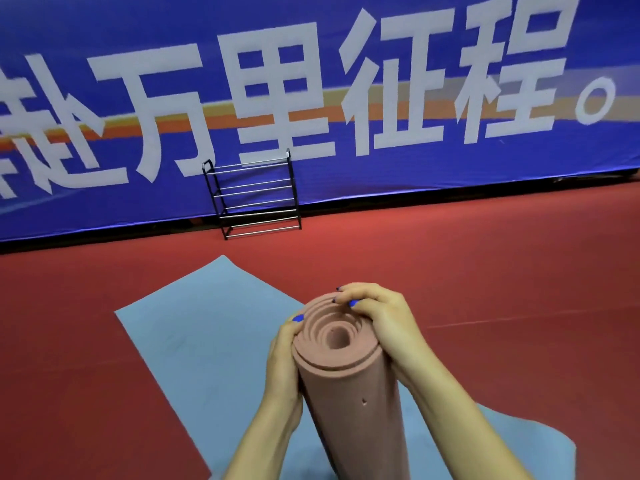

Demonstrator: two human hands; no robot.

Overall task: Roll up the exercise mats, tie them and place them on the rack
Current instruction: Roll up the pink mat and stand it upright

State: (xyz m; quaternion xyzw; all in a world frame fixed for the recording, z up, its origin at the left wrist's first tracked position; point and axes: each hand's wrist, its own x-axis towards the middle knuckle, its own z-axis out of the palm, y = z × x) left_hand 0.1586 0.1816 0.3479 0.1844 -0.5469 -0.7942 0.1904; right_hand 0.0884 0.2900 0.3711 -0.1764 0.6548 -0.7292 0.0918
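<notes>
A blue exercise mat [207, 344] lies flat and unrolled on the red floor [502, 278], stretching from the near left toward the middle of the scene, with one corner pointing to the far side; another part of it shows at the near right, behind the forearms.

Over this mat a person holds a pink rolled mat [346, 386] upright, its spiral end facing up at the camera. The roll looks loose at the top, with gaps between the layers and an open hole at the core. A small hole marks its outer wall lower down. Whether any tie is around it cannot be told.

The left hand [282, 362] grips the roll's left side just under the top rim, its thumb with a blue-painted nail lying on the rim edge. The right hand [377, 313] is curled over the far right part of the rim, fingers bent onto the top layers and gripping them, blue nails showing.

Farther back, a little left of the middle, a black rack [254, 195] with silver rails stands on the floor against a blue banner [450, 161] printed with large white characters. The rack is well apart from both mats and its tiers hold nothing.
</notes>
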